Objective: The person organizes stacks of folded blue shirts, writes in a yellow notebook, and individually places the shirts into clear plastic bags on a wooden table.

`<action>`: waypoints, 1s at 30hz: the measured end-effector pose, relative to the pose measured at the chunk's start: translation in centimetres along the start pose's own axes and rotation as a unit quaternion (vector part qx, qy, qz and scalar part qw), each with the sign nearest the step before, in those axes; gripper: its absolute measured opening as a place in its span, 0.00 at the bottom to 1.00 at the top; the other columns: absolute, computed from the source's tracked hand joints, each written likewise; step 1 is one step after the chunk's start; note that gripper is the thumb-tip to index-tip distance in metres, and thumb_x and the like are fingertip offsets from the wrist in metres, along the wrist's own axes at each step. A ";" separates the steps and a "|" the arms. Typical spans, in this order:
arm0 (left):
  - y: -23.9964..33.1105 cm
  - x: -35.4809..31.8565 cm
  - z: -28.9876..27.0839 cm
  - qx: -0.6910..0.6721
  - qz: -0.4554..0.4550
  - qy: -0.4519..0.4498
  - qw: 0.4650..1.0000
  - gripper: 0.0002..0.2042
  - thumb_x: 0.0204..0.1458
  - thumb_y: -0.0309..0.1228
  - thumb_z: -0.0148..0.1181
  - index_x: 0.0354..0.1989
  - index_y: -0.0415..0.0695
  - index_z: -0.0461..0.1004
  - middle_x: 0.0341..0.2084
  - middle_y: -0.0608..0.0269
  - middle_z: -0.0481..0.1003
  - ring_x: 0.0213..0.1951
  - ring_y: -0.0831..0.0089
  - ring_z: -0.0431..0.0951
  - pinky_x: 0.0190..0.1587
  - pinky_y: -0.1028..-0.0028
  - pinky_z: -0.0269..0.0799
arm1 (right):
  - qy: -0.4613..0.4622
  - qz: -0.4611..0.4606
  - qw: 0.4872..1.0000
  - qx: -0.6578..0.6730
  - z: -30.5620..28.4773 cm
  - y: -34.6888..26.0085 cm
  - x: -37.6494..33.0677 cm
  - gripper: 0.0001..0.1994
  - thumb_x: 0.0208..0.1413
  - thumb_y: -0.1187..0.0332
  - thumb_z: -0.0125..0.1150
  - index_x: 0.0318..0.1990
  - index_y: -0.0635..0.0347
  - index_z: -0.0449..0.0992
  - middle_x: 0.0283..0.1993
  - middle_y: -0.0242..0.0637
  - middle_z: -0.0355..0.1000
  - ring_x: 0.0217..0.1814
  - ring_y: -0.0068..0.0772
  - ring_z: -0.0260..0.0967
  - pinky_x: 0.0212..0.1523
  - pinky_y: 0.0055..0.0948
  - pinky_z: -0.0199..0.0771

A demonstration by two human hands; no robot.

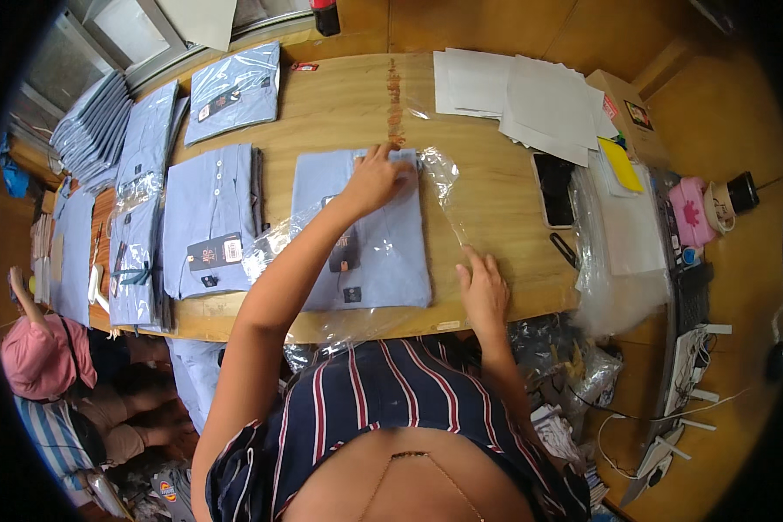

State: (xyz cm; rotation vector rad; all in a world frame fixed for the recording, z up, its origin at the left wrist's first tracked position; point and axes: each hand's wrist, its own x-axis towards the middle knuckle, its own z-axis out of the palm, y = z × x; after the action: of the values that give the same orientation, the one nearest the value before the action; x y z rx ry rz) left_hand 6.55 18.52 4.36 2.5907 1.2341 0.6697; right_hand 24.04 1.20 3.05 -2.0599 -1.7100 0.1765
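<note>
Palm flat, the left hand presses on the far, collar end of a folded light-blue shirt that lies in the middle of the wooden table; its fingers are spread over the cloth and close on nothing, which reads as a way of pinning the fold while the wrapping is dealt with. The right hand rests nearer the body, off the shirt's right edge, fingers laid open on the clear plastic bag that lies partly over and around the shirt; whether any fingertip pinches the film I cannot tell. With 1 hand at the far end and 1 at the near right side, the film appears held taut between the 2 contact points so the shirt stays square inside it. Left of the pressing hand, just beside the shirt, sits a stack of folded blue shirts with dark tags, and beyond that more bagged shirts, ranked in rows as if sorted by stage. Beyond the right hand lie loose white paper sheets and a dark phone, kept apart from the cloth. A seated person in a pink top is low at the far left.
</note>
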 end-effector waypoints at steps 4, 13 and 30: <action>0.1 4.8 3.1 -0.043 -0.030 -0.080 0.995 0.14 0.35 0.31 0.60 0.34 0.48 0.69 0.38 0.55 0.65 0.41 0.56 0.65 0.42 0.64 0.64 | -0.119 0.166 0.961 0.188 1.3 2.1 0.3 0.17 0.47 0.64 0.53 0.46 0.52 0.64 0.17 0.40 0.63 0.20 0.39 0.63 0.24 0.33 0.64; -2.0 5.6 1.6 -0.177 0.076 -0.008 0.981 0.15 0.38 0.24 0.59 0.32 0.47 0.59 0.18 0.62 0.65 0.23 0.72 0.67 0.29 0.73 0.64 | -0.329 0.215 0.770 0.502 -0.5 2.3 2.4 0.05 0.49 0.69 0.53 0.31 0.57 0.65 0.12 0.25 0.58 0.09 0.13 0.50 0.08 0.15 0.47; 0.8 3.8 -19.1 -0.090 0.152 0.087 0.981 0.08 0.38 0.18 0.55 0.29 0.42 0.73 0.25 0.66 0.72 0.26 0.75 0.68 0.28 0.79 0.62 | -0.450 -0.024 0.773 0.447 -8.6 -3.3 7.8 0.13 0.54 0.60 0.45 0.35 0.60 0.71 0.16 0.31 0.66 0.11 0.14 0.58 0.12 0.15 0.57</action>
State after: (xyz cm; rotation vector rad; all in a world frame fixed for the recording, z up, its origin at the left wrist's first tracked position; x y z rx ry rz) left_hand 0.09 20.60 22.68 2.6339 0.7793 1.0315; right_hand 26.03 6.89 13.59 -1.1884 -1.5692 1.8077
